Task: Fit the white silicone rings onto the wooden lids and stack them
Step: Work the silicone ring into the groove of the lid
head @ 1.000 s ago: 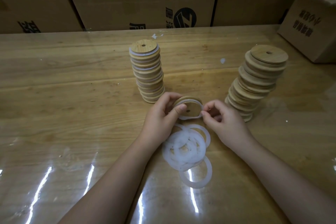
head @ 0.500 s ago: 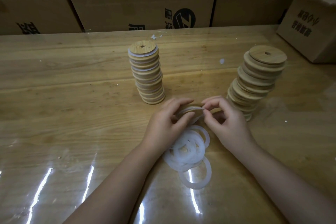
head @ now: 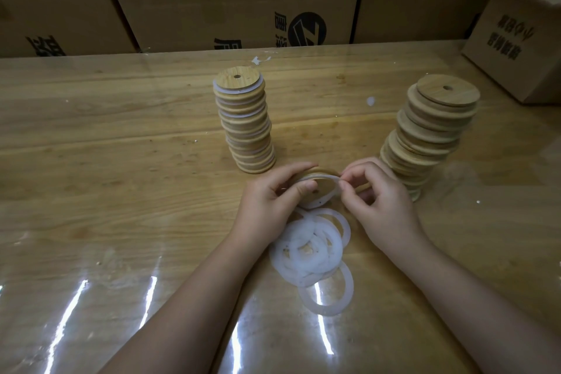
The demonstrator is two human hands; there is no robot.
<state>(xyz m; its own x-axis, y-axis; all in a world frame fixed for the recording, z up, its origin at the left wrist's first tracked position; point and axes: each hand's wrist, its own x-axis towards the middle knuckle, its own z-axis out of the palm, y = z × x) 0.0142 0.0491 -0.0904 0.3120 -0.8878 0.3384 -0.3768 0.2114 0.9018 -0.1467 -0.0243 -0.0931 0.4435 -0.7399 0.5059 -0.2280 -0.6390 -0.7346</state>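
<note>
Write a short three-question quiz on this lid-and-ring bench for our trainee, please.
1. True or false: the lids in the left stack already wear white rings.
2. The loose silicone rings lie: A) behind the stacks, B) between the forearms, C) in a carton.
3. Which hand pinches the ring onto the held lid?
Key: 1 true; 2 B; 3 the right hand, while the left hand holds the lid.

The glossy wooden worktop (head: 121, 191) carries two columns of wooden lids, well apart: the left stack (head: 246, 121) shows white rings between its lids, while the leaning right stack (head: 428, 136) is bare wood. A loose pile of white silicone rings (head: 309, 249) lies nearer the person, and a cardboard box (head: 522, 39) sits at the far right.
</note>
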